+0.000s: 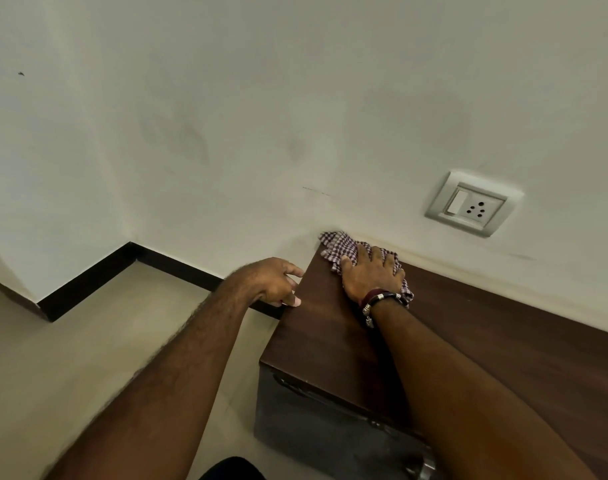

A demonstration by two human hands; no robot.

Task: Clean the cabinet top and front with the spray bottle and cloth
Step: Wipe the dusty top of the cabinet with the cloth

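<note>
Top-wiping was underway: right hand (371, 275) pressed flat on the cloth (344, 249) at the cabinet (503, 341) top's twelve-o'clock corner; left hand (278, 282), loosely curled and empty, braced the nine-o'clock edge. Next, probably sweep toward three o'clock.

Right hand (371, 273) flat, fingers spread; left hand (278, 282) curled, arm extended

Soft, dim, even indoor light filled the scene, with no visible source or glare. The wall (295, 98) looked greenish-grey with faint smudgy shadows. Wide-angle distortion bent the edges, and the forearms nearest the camera were slightly blurred.
</note>
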